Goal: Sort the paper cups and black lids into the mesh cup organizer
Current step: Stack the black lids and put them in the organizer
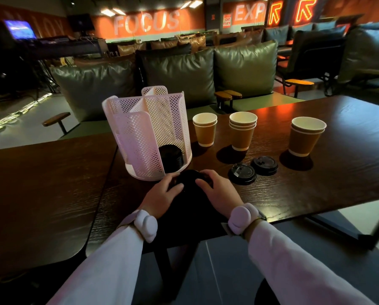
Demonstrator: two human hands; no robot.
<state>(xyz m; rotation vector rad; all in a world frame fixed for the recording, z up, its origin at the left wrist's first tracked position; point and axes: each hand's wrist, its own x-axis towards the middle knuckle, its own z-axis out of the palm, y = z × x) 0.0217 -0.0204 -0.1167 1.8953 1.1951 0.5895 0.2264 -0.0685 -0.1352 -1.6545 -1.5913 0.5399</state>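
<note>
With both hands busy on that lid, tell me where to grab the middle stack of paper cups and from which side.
Grip the middle stack around its outer cup's brown wall, just below the nested white rims, coming from the near right side. It stands upright and tapers downward, so a higher grip is less likely to slip. The right hand is nearest; the two loose lids lie in front, so reach over them.

A dark wood-grain bench [316, 190] carries the white mesh cup organizer [150, 133], three stacks of brown paper cups [242, 130], and two black lids [253, 170] lying just beside each other.
</note>
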